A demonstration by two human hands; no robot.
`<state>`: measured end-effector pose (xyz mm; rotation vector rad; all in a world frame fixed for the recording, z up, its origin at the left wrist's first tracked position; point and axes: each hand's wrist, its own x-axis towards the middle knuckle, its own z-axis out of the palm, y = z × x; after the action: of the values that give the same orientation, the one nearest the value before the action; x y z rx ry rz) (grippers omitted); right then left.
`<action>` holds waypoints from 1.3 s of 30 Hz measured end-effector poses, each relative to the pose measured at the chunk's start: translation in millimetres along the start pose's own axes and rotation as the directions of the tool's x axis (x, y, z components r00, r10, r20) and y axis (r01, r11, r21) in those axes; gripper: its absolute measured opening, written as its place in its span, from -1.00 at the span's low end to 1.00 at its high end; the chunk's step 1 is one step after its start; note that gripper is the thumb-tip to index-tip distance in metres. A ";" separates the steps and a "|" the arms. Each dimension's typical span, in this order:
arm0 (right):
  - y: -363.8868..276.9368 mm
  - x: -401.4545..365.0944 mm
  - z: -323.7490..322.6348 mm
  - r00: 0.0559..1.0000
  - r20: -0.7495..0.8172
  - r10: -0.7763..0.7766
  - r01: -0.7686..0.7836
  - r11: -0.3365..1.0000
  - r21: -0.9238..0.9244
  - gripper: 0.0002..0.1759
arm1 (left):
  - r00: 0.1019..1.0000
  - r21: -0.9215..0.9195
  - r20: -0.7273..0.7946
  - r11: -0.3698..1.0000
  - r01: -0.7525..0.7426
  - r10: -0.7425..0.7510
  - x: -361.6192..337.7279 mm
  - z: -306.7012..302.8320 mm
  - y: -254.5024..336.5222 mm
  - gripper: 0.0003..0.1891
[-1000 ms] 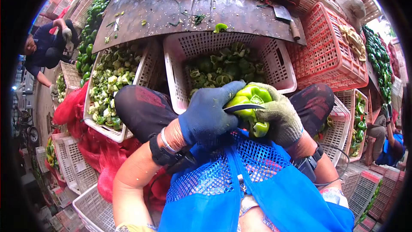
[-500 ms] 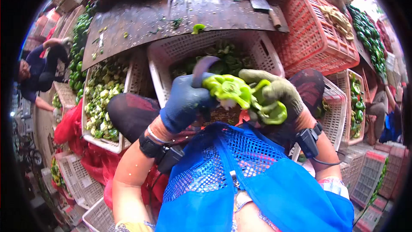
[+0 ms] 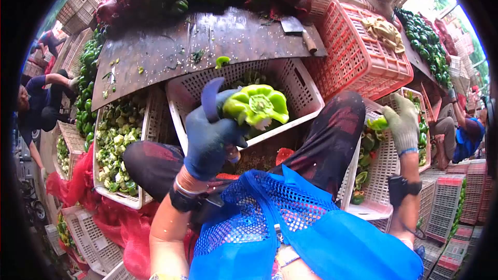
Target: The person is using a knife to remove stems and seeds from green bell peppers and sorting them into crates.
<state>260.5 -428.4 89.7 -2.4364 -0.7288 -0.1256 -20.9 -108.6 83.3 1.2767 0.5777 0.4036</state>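
Note:
My left hand (image 3: 210,137), in a dark blue glove, is closed around a cut green bell pepper (image 3: 257,105) whose ribbed, opened side faces up. A curved blade (image 3: 210,98) rises from the same fist, beside the pepper. Out to the right, my right hand (image 3: 404,127) wears a pale knit glove and reaches over a white crate (image 3: 381,176). Its fingers are spread, with a green pepper piece (image 3: 377,123) right by the thumb. Red and green pepper pieces lie in that crate.
Between my knees and the board stands a white crate (image 3: 179,119) with green scraps. A cleaver (image 3: 293,26) lies on the dark board (image 3: 155,52). At left, another crate (image 3: 137,202) holds pale pepper cores. A red crate (image 3: 358,57) stands at right; other people work at both sides.
My right hand has moved away from the pepper in my left hand, out to the right-hand crate, taking a green piece along. The left hand still grips the pepper and blade.

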 end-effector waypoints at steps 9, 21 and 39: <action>-176.0 -63.7 114.0 0.570 0.776 -0.272 -0.821 -0.241 0.518 -0.51 | 0.654 0.655 0.231 0.382 -0.652 0.720 -4.5 12.6 -39.7 -0.45; -185.9 -51.8 121.8 0.616 0.786 -0.051 -0.647 0.536 0.542 -0.45 | 0.925 -0.050 0.300 0.964 0.259 -0.233 -11.2 -16.3 -18.3 -0.25; -143.3 -52.7 186.0 0.687 0.717 0.115 -0.726 0.094 0.681 -0.75 | 0.746 0.234 0.427 0.735 -0.637 0.511 24.4 105.4 53.3 -0.44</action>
<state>126.4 -251.5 -3.3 -1.2345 -0.0356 1.0103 64.3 -162.4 149.5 1.8532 -0.0786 0.5990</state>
